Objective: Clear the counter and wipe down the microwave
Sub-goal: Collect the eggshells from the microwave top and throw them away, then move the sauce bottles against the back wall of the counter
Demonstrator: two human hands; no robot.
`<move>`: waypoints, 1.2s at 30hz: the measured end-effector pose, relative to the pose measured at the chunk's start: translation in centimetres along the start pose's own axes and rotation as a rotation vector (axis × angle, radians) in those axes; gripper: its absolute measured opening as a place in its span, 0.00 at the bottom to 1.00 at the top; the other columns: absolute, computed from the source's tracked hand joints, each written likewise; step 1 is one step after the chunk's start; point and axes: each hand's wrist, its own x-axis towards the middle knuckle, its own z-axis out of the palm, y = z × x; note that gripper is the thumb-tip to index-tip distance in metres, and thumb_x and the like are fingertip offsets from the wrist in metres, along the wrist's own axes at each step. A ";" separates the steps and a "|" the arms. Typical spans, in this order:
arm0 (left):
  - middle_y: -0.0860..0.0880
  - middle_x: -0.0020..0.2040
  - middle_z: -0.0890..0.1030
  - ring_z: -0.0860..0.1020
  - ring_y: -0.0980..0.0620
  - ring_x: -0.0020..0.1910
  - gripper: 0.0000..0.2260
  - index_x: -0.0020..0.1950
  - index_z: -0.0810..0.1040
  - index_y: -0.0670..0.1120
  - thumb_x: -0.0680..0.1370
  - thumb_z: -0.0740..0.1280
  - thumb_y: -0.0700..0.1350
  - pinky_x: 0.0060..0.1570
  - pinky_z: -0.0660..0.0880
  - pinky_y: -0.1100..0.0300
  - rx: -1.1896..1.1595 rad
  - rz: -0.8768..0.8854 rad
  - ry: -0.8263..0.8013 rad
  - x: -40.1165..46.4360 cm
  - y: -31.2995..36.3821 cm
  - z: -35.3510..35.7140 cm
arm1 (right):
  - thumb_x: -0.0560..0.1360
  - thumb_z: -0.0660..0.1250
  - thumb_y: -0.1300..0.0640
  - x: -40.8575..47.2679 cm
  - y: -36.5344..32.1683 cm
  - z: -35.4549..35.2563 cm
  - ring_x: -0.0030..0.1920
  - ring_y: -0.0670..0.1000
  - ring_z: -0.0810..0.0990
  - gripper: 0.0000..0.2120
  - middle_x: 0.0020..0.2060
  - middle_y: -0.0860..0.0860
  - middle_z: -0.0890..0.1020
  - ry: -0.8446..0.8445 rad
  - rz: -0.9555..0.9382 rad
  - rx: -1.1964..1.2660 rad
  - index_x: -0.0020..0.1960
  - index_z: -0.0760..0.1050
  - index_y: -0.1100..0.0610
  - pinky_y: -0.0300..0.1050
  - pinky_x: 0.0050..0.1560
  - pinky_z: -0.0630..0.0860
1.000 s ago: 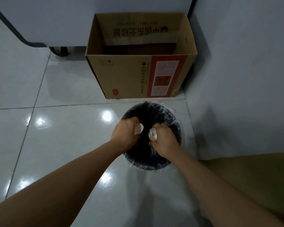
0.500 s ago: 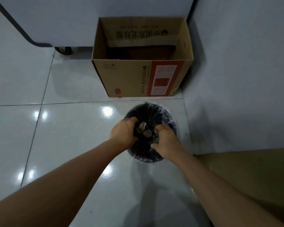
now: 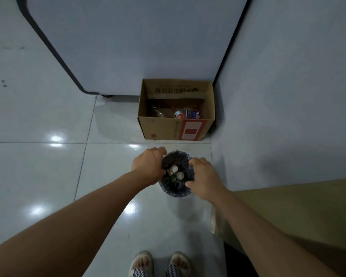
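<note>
So the small round trash bin [image 3: 177, 191] sits on the glossy white tile floor [image 3: 38, 166], lined with a dark bag that has a thin clear plastic edge around the rim. Inside it you can see two crumpled white paper wads [image 3: 177, 171] lying side by side on top of some dark stuff with a bit of green in it, can't tell what that is. Both hands are down at the rim: the left hand [image 3: 148, 166] curls over the left edge, the right hand [image 3: 203, 176] is on the right edge with the thumb down at the near side, fingers bent and gripping the bag's rim, nothing else held in either one. Just behind the bin is an open cardboard box [image 3: 160, 128] pushed into the corner against the wall [image 3: 288, 96], with a red-and-white label on its front and a small red mark near the bottom left. There's printed Chinese text on the inside flap, upside down from here and too small for me to read properly. In the box are a few plastic bottles [image 3: 181, 113] lying down, with red, white and blue labels. Behind it stands a big white appliance [image 3: 128, 47] with a dark trim. Sandalled feet [image 3: 160, 263] at the bottom edge, and a tan bench [image 3: 298, 216] to the right.
</note>
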 end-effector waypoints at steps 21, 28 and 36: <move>0.48 0.61 0.76 0.75 0.47 0.59 0.22 0.64 0.69 0.49 0.73 0.71 0.46 0.53 0.74 0.54 0.122 -0.096 0.277 -18.7 6.5 -31.6 | 0.70 0.71 0.58 -15.1 -20.2 -27.5 0.66 0.55 0.64 0.33 0.67 0.54 0.66 0.103 -0.326 -0.242 0.71 0.61 0.56 0.49 0.65 0.68; 0.46 0.61 0.75 0.74 0.46 0.59 0.24 0.67 0.67 0.48 0.73 0.70 0.47 0.57 0.71 0.53 0.153 -0.174 0.377 -23.3 6.3 -37.7 | 0.72 0.69 0.58 -17.8 -25.4 -31.7 0.66 0.57 0.63 0.33 0.67 0.56 0.65 0.125 -0.435 -0.368 0.72 0.57 0.57 0.50 0.65 0.67; 0.46 0.61 0.75 0.73 0.46 0.59 0.25 0.67 0.68 0.48 0.72 0.71 0.48 0.57 0.72 0.52 0.135 -0.249 0.437 -27.1 4.9 -41.0 | 0.72 0.68 0.57 -19.5 -29.6 -34.4 0.68 0.58 0.62 0.32 0.68 0.57 0.64 0.163 -0.528 -0.463 0.72 0.58 0.57 0.51 0.67 0.66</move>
